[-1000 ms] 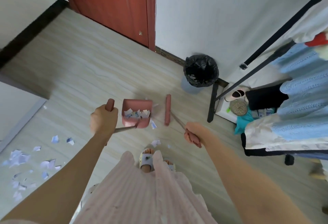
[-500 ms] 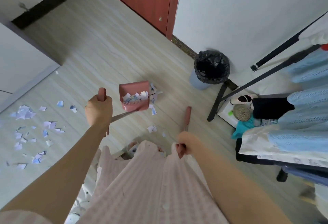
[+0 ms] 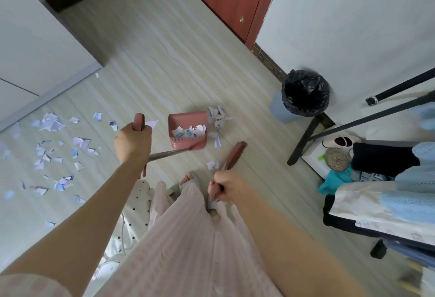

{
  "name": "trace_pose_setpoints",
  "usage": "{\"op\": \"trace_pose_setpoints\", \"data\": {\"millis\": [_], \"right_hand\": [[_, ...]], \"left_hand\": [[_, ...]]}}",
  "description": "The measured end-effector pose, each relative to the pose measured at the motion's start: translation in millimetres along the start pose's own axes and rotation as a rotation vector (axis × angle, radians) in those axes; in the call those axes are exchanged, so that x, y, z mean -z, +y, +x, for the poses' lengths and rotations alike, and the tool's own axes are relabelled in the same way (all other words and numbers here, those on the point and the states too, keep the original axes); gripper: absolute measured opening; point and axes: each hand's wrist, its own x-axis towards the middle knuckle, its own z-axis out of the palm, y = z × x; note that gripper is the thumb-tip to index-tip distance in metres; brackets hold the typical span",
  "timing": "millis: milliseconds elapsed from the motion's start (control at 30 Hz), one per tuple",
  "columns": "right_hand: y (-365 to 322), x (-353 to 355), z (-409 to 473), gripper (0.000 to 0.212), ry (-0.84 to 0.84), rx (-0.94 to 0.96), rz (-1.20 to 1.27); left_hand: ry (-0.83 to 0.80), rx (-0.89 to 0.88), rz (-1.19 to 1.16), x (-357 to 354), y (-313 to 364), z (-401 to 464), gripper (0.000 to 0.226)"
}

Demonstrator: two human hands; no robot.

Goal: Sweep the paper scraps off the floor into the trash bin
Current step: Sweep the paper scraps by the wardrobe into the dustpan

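Pale floor (image 3: 164, 66), paper scraps (image 3: 56, 146) scattered left. Left hand (image 3: 133, 142) grips the dustpan (image 3: 188, 132) handle (pan just beyond, scraps inside); right hand (image 3: 227, 186) clutches the broom (image 3: 233, 155), trash bin (image 3: 304, 94) well ahead.

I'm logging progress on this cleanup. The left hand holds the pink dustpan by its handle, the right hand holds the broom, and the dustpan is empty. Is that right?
Not quite. The head view shows the dustpan is not empty: paper scraps lie inside it. The rest holds: the left hand grips the dustpan's handle and the right hand grips the broom.
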Motion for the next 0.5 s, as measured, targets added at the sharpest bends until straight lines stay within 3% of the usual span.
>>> {"op": "trace_pose_setpoints", "data": {"millis": [167,367,433,500], "right_hand": [[-19.9,-31.3,17.0,0.028,0.040,0.009,0.262],[-58.0,-57.8,27.2,0.024,-0.036,0.036,0.289],[-73.7,-62.8,23.8,0.037,-0.039,0.037,0.268],[-86.7,-64.7,20.7,0.030,-0.049,0.065,0.243]], "left_hand": [[0.008,0.036,-0.013,15.8,-12.0,27.7,0.024],[0.035,0.074,-0.062,25.7,-21.9,56.4,0.028],[0.051,0.096,-0.065,30.1,-23.3,67.0,0.027],[0.067,0.108,-0.049,34.1,-24.6,75.8,0.026]]}}
